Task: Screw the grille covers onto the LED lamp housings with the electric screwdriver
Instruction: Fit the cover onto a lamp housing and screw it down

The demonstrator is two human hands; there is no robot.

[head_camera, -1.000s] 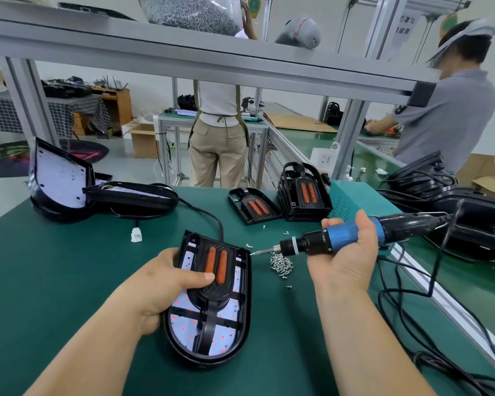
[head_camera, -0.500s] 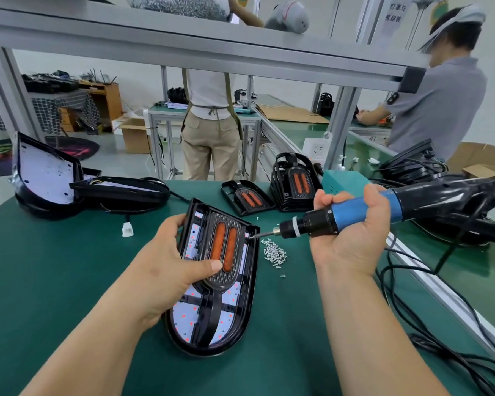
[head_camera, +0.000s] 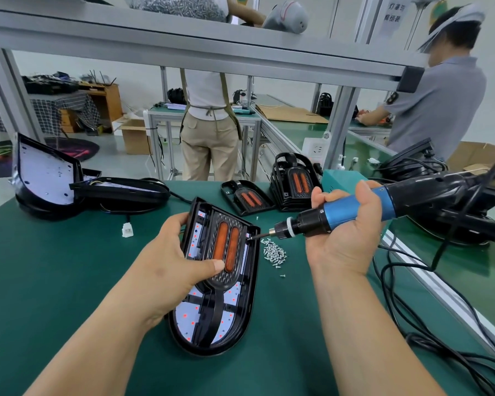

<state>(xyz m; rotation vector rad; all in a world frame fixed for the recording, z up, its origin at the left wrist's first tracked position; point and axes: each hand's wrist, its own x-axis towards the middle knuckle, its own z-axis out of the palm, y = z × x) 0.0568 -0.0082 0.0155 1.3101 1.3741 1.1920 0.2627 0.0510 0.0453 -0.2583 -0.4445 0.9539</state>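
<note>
Counter (head_camera: 55, 281): flat top under a dark green mat, matte, with an aluminium rail along its right edge.

LED lamp housing (head_camera: 243, 324): centre of the counter, directly in front of the person. Glossy black plastic shell, straight at the far end and rounded at the near end. It is tilted: the rounded end rests on the mat and the far end is raised. Inside is a white board dotted with small red points.

Opened housings (head_camera: 45, 175): far left of the counter, black shells with pale inner plates, one propped upright.

Electric screwdriver (head_camera: 342, 210): cylindrical, with a blue grip, black body and silver collar. It is held almost level, its bit tip touching the right edge of the cover near the far corner.

Grille cover (head_camera: 231, 222): seated in the housing. Black, with a fine patterned mesh texture, two orange oblong lenses side by side, and a narrow stem running toward the rounded end.

Spare covers (head_camera: 296, 181): a stack at the far centre, with one lying loose beside it (head_camera: 247, 199).

Left hand (head_camera: 169, 270): fingers clasp the housing's left rim and the thumb presses on the cover.

Right hand (head_camera: 340, 247): wrapped round the blue grip.

Screws (head_camera: 274, 252): a small silver heap just right of the housing.

Connector (head_camera: 127, 231): a white plastic block lying on the mat to the left.
</note>
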